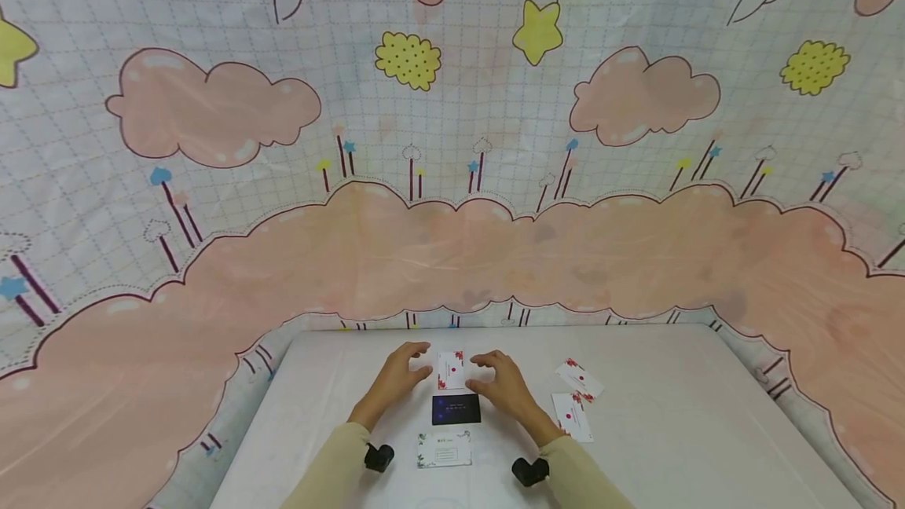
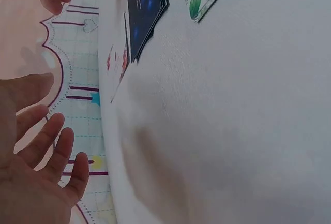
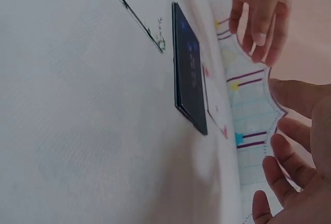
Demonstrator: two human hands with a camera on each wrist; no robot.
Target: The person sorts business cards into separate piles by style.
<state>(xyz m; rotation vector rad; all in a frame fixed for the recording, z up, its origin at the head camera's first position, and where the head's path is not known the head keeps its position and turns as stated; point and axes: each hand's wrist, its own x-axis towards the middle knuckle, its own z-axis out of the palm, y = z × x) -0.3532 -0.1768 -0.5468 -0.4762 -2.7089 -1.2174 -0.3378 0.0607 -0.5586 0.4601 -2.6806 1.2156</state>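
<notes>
Two hands hover low in the centre of the head view, either side of a white red-flowered card (image 1: 450, 370): the left hand (image 1: 397, 378) and right hand (image 1: 500, 382) both have fingers spread and relaxed, gripping nothing. Just below lies a dark blue card (image 1: 456, 409), then a green-leafed card (image 1: 444, 450), on the white table (image 1: 679, 430).

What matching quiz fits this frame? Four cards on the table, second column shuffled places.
Things:
1. dark blue card
2. green-leaf card
3. red-flower card
4. two red-flower cards

Places:
A. nearest the person, between the sleeves
B. between the left hand and right hand
C. off to the right, apart from the hands
D. middle of the column of three

Pairs: 1-D, 2-A, 3-B, 4-C
</notes>
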